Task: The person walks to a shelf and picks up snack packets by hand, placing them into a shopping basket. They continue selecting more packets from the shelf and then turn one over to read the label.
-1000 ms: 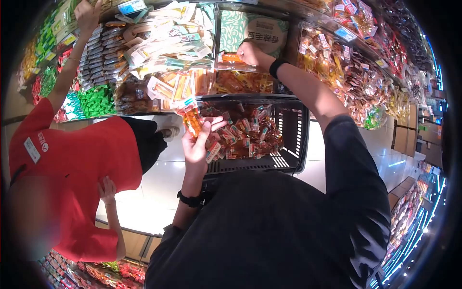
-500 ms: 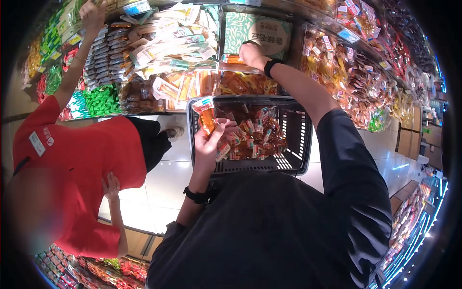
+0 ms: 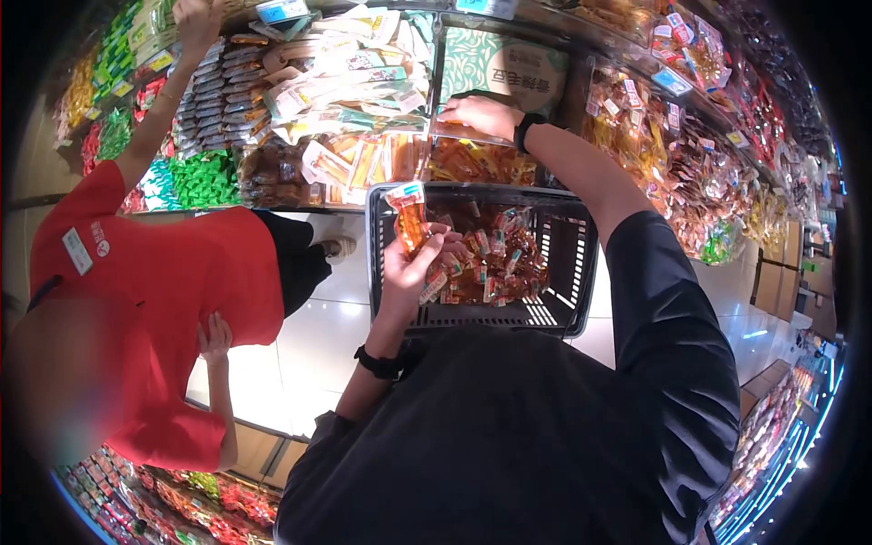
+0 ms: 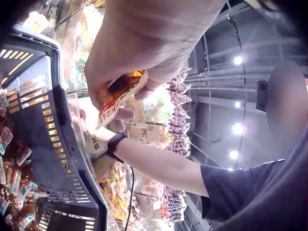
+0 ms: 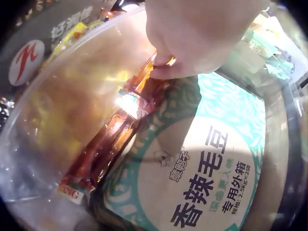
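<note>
My left hand (image 3: 409, 268) holds a clear-wrapped orange-brown snack packet (image 3: 411, 220) upright over the left side of the black shopping basket (image 3: 574, 304). In the left wrist view the packet's red and white printed edge (image 4: 109, 109) sticks out between thumb and fingers. My right hand (image 3: 486, 118) reaches into a clear-walled shelf bin, in front of a green and white carton (image 3: 518, 68). In the right wrist view its curled fingertips (image 5: 166, 72) pinch the end of a reddish snack packet (image 5: 144, 89); another reddish packet (image 5: 98, 149) lies just below, against the carton.
Many similar packets (image 3: 509, 263) lie in the basket. White-wrapped snacks (image 3: 350, 77) fill the bin to the left, yellow-orange ones (image 3: 627, 127) the bin to the right. A person in a red shirt (image 3: 173, 282) stands close on the left, one arm up at the shelf.
My right hand has shifted left along the bin and now covers most of the orange packet there. The left hand keeps its packet above the basket. The head view has swung slightly left.
</note>
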Motion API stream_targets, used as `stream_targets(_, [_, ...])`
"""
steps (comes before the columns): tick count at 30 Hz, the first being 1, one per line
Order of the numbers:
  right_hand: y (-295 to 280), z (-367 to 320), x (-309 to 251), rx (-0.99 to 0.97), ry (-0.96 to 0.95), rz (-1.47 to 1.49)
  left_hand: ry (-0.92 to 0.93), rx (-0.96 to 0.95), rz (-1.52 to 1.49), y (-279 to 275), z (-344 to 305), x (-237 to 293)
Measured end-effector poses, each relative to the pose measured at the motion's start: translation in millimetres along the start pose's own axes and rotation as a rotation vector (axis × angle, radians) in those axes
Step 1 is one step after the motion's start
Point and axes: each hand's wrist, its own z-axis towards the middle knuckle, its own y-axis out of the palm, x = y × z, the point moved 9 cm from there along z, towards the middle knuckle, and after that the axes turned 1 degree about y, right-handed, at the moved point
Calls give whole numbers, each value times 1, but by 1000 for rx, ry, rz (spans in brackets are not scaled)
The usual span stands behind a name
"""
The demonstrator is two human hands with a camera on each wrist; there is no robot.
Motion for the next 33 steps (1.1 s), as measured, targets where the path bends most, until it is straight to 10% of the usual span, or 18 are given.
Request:
stream_targets(16, [3, -12, 14, 226, -7, 63, -65, -262, -215, 37, -8, 22])
stream_targets(21, [-94, -76, -64, 459, 153, 227, -82, -380, -148, 57, -24, 39])
stream_targets(28, [-89, -184, -239, 343, 208, 1459, -201, -612, -122, 94, -65, 45])
stream_targets(33, [-101, -226, -251, 627, 182, 1314, -148, -604, -167, 100, -76, 32])
